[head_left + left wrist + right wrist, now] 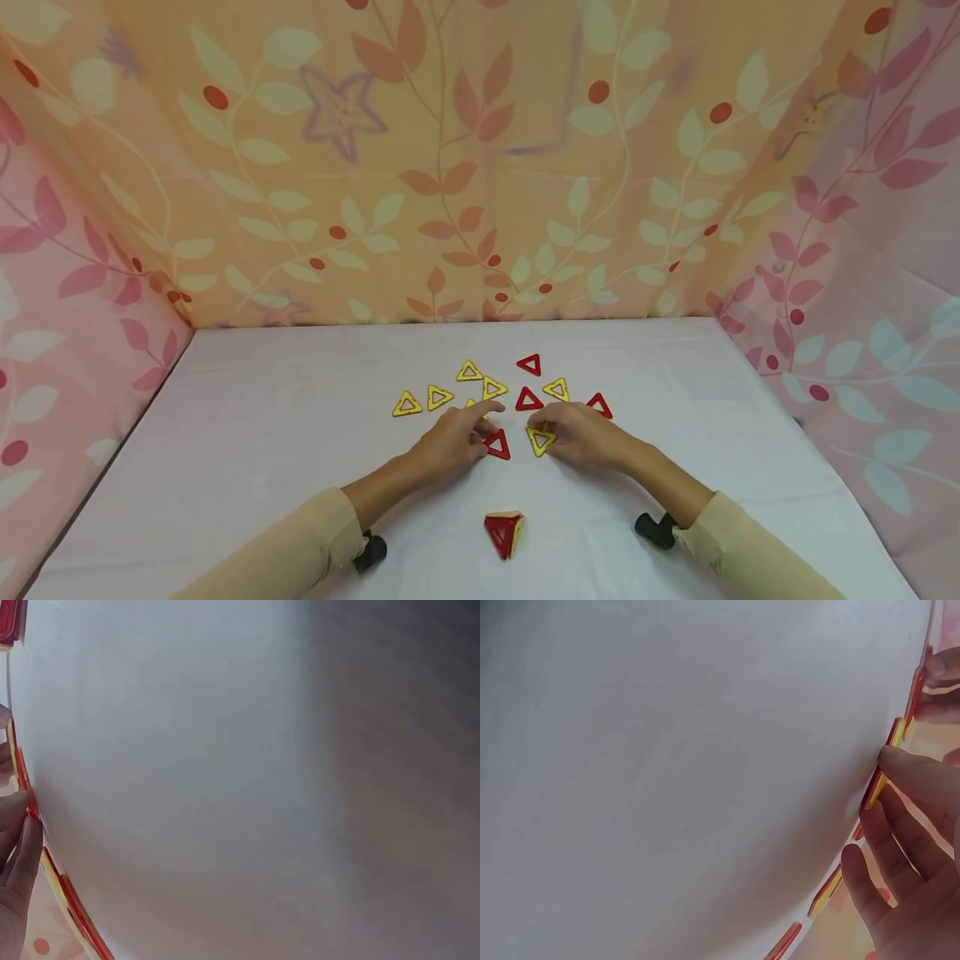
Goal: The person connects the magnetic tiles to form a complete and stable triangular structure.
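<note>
My left hand [452,439] pinches a red triangular tile [506,447] by its left side, just above the white table. Opposite it, my right hand [588,437] grips a yellow triangular tile [532,442] between thumb and fingers. A small gap separates the two tiles in the head view. Both wrist views catch them nearly edge-on: the left hand [16,859] at the left margin, the right hand [919,870] at the right margin. Nearer to me stands a small red and yellow block of joined triangles [495,525]. Another yellow tile is partly hidden behind my left hand.
Beyond the hands lie loose triangles, among them a yellow tile [397,406] at the left, a red tile [538,365] at the back and a red tile [606,408] beside my right hand. Patterned curtains [442,200] border the white table [262,417].
</note>
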Demonstrator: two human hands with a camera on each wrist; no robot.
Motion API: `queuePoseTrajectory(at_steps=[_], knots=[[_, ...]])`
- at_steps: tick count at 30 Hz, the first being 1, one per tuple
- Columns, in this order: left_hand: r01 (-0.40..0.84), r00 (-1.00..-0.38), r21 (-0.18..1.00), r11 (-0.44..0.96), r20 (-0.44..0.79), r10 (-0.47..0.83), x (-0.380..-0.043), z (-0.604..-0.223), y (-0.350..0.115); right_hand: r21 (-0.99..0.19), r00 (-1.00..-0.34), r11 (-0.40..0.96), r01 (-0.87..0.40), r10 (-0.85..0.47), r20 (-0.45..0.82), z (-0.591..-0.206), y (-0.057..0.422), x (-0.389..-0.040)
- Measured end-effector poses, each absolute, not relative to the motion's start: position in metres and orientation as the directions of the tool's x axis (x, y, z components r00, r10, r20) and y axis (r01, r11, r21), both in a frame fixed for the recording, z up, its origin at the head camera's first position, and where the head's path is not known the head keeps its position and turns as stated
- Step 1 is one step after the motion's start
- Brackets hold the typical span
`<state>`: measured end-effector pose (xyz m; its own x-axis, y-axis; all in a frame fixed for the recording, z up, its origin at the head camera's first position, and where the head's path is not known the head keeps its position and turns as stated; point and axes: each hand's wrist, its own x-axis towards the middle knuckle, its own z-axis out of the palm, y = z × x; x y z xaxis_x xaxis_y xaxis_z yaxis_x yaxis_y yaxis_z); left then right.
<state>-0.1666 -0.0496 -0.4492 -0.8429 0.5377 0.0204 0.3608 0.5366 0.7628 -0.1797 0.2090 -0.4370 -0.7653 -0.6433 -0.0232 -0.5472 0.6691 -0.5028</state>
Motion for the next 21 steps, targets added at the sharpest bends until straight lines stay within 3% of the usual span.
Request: queuePoseTrajectory(at_steps=[21], knots=[[0.404, -0.829, 0.742, 0.535, 0.048, 0.558, -0.166, -0.447, -0.04, -0.511, -0.725, 0.628, -0.587, -0.688, -0.012, -0.438, 0.196, -0.177]])
